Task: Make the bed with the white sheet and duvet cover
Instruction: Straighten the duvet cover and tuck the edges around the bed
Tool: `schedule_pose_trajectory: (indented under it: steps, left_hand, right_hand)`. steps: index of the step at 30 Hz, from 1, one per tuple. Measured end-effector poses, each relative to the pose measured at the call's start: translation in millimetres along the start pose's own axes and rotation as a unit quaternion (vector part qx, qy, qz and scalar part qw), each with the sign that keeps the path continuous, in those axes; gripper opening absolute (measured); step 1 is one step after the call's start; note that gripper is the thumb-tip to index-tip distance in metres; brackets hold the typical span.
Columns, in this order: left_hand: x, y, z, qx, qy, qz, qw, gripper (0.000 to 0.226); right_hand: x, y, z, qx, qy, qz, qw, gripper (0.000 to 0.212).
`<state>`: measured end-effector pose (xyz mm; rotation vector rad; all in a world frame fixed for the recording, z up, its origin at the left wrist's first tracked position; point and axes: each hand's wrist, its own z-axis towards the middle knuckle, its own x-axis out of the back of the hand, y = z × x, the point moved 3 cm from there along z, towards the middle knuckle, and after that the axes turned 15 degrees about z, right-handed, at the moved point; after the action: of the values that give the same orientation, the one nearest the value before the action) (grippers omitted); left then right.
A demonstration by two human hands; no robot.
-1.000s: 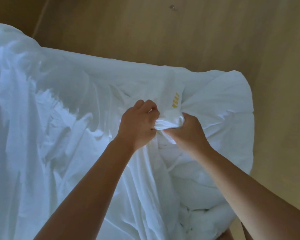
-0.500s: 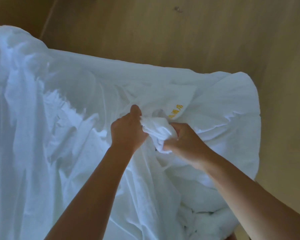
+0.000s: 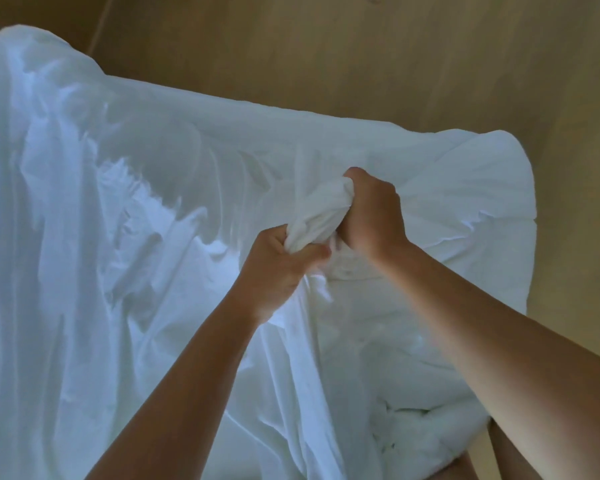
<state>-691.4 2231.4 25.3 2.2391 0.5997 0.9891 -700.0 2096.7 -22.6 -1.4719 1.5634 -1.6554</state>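
Observation:
A white duvet cover (image 3: 118,237) lies rumpled across most of the view, with the bulk of the duvet (image 3: 413,393) bunched under it at the lower right. At the centre a gathered corner of white fabric (image 3: 317,216) is twisted into a thick wad. My left hand (image 3: 278,268) grips the lower end of this wad, fingers curled round it. My right hand (image 3: 371,213) grips its upper end from the right. The two hands are close together. The yellow lettering on the fabric is hidden.
A wooden floor (image 3: 395,57) shows beyond the far edge of the bedding and along the right side. The bedding's rounded right corner (image 3: 506,174) hangs over that floor. My leg (image 3: 510,452) shows at the bottom right.
My right hand has moved up and over the wad, and my left hand has dropped lower. The fabric corner is gathered tighter, and the yellow lettering has gone out of sight.

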Motion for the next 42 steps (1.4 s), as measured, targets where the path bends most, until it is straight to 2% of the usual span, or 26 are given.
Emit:
schedule_pose_trajectory:
  steps: [2,4,6,8,9,10,11,13,14,15,17,18,20,22,23,25,26,27,28,30,32,34,36,38,40,42]
  left_hand:
    - [-4,-1,6,-0.002,0.050,0.107,0.993,0.022]
    - [-4,-5,19,-0.027,0.135,0.321,0.937,0.023]
    - [-5,-10,27,-0.049,0.185,0.457,0.869,0.014]
    - [-6,-16,29,-0.053,0.221,0.478,0.848,0.014]
    - [-5,-19,28,-0.050,0.237,0.464,0.852,0.021]
    - [-5,-19,25,-0.060,0.257,0.442,0.857,0.027]
    - [-5,-17,21,-0.081,0.274,0.415,0.864,0.029]
    - [-7,-7,11,-0.142,0.275,0.368,0.877,0.030]
    - [-10,-2,5,-0.167,0.251,0.332,0.894,0.030]
    - [-12,1,0,-0.170,0.217,0.280,0.919,0.026]
    - [-17,5,-7,-0.108,0.119,0.135,0.978,0.003]
    - [-19,5,-8,-0.071,0.079,0.066,0.992,0.011]
    - [-25,3,-9,-0.017,0.020,-0.036,0.999,0.011]
    - [-32,5,-10,0.019,-0.010,-0.085,0.996,0.009]
    - [-35,4,-8,0.020,0.001,-0.077,0.997,0.011]
    - [-33,-4,2,-0.011,0.075,0.111,0.991,0.017]
    - [-30,-10,7,-0.023,0.128,0.246,0.960,0.023]
    - [-26,-14,11,-0.024,0.183,0.331,0.925,0.025]
    - [-23,-15,14,-0.018,0.214,0.365,0.906,0.021]
    - [-23,-20,15,-0.009,0.242,0.377,0.894,0.032]
    - [-24,-24,14,-0.014,0.264,0.367,0.892,0.045]
    - [-22,-15,10,-0.071,0.288,0.325,0.898,0.040]
    - [-27,-1,-1,-0.187,0.283,0.316,0.886,0.030]
    - [-31,8,-12,-0.224,0.231,0.236,0.917,0.030]
    - [-27,11,-15,-0.170,0.183,0.131,0.959,0.034]
    - [-24,9,-18,-0.134,0.160,0.099,0.973,0.031]
  right_hand:
    - [7,2,-4,-0.044,0.015,0.062,0.997,0.026]
    - [11,3,-23,-0.131,-0.010,0.250,0.959,0.029]
    - [8,1,-49,-0.200,-0.136,0.380,0.893,0.024]
    - [11,3,-65,-0.239,-0.261,0.400,0.846,0.018]
    - [13,5,-65,-0.251,-0.287,0.390,0.838,0.016]
    - [16,9,-60,-0.246,-0.289,0.355,0.855,0.013]
    - [17,12,-53,-0.214,-0.268,0.289,0.894,0.010]
    - [18,17,-37,-0.121,-0.144,0.119,0.975,0.008]
    - [18,15,-33,-0.090,-0.081,0.051,0.991,0.010]
    - [16,15,-31,-0.063,-0.035,0.023,0.997,0.019]
    - [13,14,-26,-0.012,0.027,0.068,0.997,0.027]
    - [12,12,-21,0.008,0.046,0.090,0.995,0.022]
    - [10,9,-9,0.016,0.057,0.078,0.995,0.017]
    - [14,11,-3,0.000,0.055,0.035,0.998,0.033]
    - [18,14,-4,-0.009,0.062,0.025,0.998,0.037]
    - [28,20,-18,-0.060,0.063,0.118,0.989,0.023]
    - [30,20,-30,-0.101,0.045,0.217,0.970,0.015]
    - [28,20,-43,-0.139,0.002,0.313,0.940,0.016]
    - [25,18,-57,-0.165,-0.073,0.374,0.910,0.016]
    - [21,16,-76,-0.201,-0.220,0.387,0.873,0.010]
    - [26,16,-74,-0.219,-0.279,0.357,0.864,0.011]
    - [31,19,-58,-0.198,-0.244,0.277,0.908,0.006]
    - [32,23,-40,-0.114,-0.144,0.083,0.980,0.026]
    - [29,21,-32,-0.041,-0.037,-0.018,0.998,0.031]
    - [24,18,-32,-0.009,0.022,0.048,0.999,0.029]
    - [22,15,-31,-0.010,0.033,0.150,0.988,0.034]
